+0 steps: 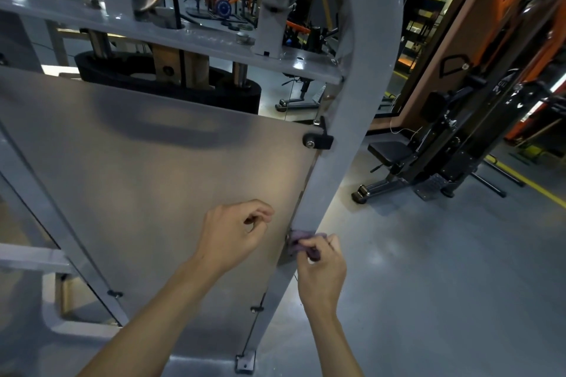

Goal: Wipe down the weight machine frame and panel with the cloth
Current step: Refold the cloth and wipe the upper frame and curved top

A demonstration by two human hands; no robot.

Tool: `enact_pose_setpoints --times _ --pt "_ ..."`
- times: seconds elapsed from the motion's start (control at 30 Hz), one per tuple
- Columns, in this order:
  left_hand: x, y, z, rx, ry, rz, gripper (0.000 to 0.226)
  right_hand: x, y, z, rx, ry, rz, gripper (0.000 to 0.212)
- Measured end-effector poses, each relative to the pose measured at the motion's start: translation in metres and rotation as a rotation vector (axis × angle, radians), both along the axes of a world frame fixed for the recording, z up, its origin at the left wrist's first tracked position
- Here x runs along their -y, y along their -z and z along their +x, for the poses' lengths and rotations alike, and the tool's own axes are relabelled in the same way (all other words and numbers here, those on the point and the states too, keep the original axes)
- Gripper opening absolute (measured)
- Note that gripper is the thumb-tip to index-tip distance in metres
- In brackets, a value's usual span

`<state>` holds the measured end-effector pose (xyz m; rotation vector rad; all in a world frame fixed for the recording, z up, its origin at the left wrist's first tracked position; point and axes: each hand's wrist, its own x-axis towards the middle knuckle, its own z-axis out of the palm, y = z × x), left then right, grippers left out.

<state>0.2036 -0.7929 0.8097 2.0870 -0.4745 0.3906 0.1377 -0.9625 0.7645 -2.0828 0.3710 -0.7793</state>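
Note:
A large translucent grey panel [147, 168] fills the left and middle of the view, clipped to the grey weight machine frame [352, 131], whose upright post runs down its right edge. My right hand [321, 272] pinches a small bunched purple cloth [298, 240] against the post where it meets the panel's edge. My left hand [235, 234] hovers in front of the panel just left of the cloth, fingers loosely curled and holding nothing.
A black clip [318, 141] holds the panel's top right corner and smaller clips [257, 308] sit lower on its edge. Behind the panel is a black weight stack [171, 82]. A black bench machine [428, 159] stands on the grey floor [444, 269] to the right.

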Motion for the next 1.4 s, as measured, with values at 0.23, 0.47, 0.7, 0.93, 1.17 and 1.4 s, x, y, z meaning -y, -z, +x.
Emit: enact_pose_setpoints --times 0.23,0.47,0.7,0.93,1.17,1.4 --pt "0.003 -0.002 0.0 0.009 -0.013 -0.001 0.025 0.001 -0.031 0.008 0.138 0.029 -0.007 0.033" --pt "0.004 -0.003 -0.001 0.017 -0.011 -0.026 0.026 0.0 -0.004 0.001 0.01 0.011 0.041 0.037" --pt "0.005 -0.003 -0.002 0.057 -0.018 -0.02 0.023 0.0 -0.029 0.019 0.157 -0.041 0.063 0.028" --pt "0.006 -0.002 -0.002 0.047 -0.03 -0.038 0.019 -0.001 -0.005 0.003 0.01 0.023 0.106 0.039" --pt "0.008 -0.002 -0.002 0.051 -0.037 -0.043 0.02 0.003 -0.05 0.015 0.209 0.036 0.079 0.033" --pt "0.009 -0.002 -0.003 0.056 -0.048 -0.06 0.02 0.001 -0.031 0.008 0.122 0.049 0.101 0.043"
